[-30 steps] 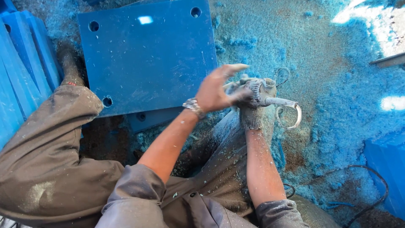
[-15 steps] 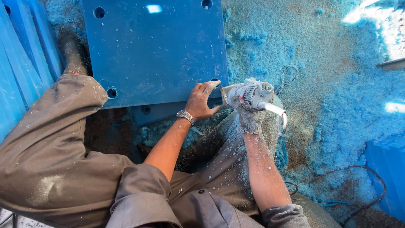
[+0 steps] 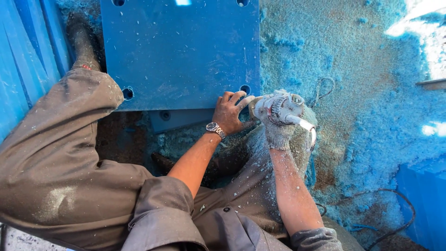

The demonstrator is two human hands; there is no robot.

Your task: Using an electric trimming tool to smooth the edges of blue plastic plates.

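**Tool at the corner hole of the blue panel**

Head view: your left hand [image 3: 228,113] lies on the near edge of the blue panel [image 3: 181,51], fingers spread and pressing down, gripping nothing. Your gloved right hand [image 3: 278,122] is closed around a dust-caked power tool [image 3: 281,106], whose front end sits right beside the corner hole [image 3: 245,89]. The panel rests flat on the floor ahead of your knees, over a smaller blue piece [image 3: 179,120]. Several holes, including one at the left corner [image 3: 127,93], already go through the panel, and blue shavings [image 3: 371,116] cover the ground to the right, so much cutting looks done; whether the corner hole still needs finishing I cannot tell.
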